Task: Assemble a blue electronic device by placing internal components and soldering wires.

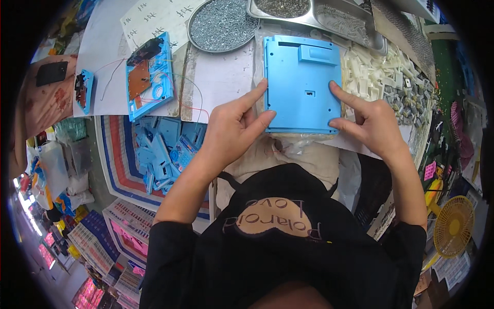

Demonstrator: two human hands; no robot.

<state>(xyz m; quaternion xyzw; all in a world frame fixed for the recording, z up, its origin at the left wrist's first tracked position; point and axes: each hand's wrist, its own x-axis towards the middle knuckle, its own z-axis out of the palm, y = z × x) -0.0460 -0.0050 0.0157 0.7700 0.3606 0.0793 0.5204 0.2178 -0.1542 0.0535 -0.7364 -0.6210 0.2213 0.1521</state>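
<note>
A square light-blue plastic casing [298,77] lies flat on the worktable in front of me, over a clear plastic bag [303,144]. It has a raised bar near its far edge, a small rectangular slot and several screw holes. My left hand [239,121] grips its left edge, with the index finger along the side and the thumb at the near left corner. At the opposite edge, my right hand [368,116] holds it with index finger and thumb, the other fingers curled in. What is inside the casing is hidden.
Beyond the casing stand a round tray of screws [221,26] and a metal tray [345,20]. White and grey plastic parts [381,77] are heaped at right. An opened blue casing with wires [152,77] stands left, above a striped bag [116,159] of blue parts.
</note>
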